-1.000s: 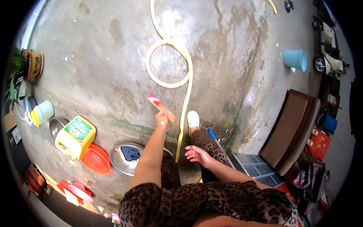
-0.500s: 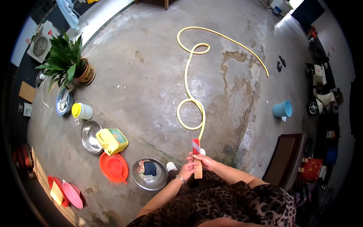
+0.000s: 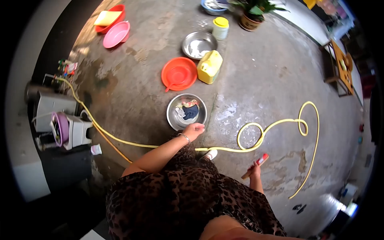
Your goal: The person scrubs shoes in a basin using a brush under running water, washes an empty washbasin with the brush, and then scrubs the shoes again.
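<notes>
In the head view, the 2-handed hold of 0.5 s ago is giving way to 1 hand: the right hand (image 3: 253,170) alone is gripping the wooden brush (image 3: 262,159), holding it out to the right above the concrete floor (image 3: 280,84), near the looping yellow hose (image 3: 230,150). The left hand (image 3: 194,131) is hanging by the near rim of the steel basin (image 3: 173,116), where dark cloth (image 3: 191,112) is lying; whether it is touching the rim, I cannot tell. Its fingers are curving loosely, with nothing showing in them; how fully they are closing is unclear. The view is turning leftward too, bringing the basin ahead. For the work, this is apparently freeing the left hand beside the basin.
</notes>
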Available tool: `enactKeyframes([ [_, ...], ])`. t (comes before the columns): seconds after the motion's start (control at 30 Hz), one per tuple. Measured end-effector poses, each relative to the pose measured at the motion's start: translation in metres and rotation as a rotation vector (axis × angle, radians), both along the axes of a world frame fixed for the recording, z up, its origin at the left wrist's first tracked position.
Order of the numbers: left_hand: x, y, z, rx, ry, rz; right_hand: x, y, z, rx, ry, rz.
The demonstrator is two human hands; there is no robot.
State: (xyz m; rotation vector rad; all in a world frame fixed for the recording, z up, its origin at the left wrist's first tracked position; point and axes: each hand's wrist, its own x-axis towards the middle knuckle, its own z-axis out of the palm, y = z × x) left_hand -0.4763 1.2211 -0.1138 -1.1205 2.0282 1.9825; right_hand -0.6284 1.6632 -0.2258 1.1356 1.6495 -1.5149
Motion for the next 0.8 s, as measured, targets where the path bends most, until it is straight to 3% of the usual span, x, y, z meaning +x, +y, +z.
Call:
enactKeyframes([
  [0.2, 0.062, -0.069, 0.001, 0.008, 0.09, 0.094, 0.024, -0.046, 0.029, 0.146, -0.125, 0.173],
  [0.4, 0.181, -0.213, 0.011, -0.079, 0.128, 0.248, 0.047, -0.263, 0.066, 0.157, -0.066, 0.473],
  [0.5, 0.269, -0.284, 0.023, -0.014, 0.136, 0.503, 0.06, -0.378, 0.097, 0.15, -0.016, 0.649],
  [0.63, 0.373, -0.353, 0.077, -0.138, 0.016, 0.785, 0.08, -0.52, 0.141, 0.131, 0.058, 0.869],
  [0.8, 0.436, -0.398, 0.123, -0.205, 0.061, 0.998, 0.096, -0.651, 0.186, 0.076, 0.166, 1.109],
])
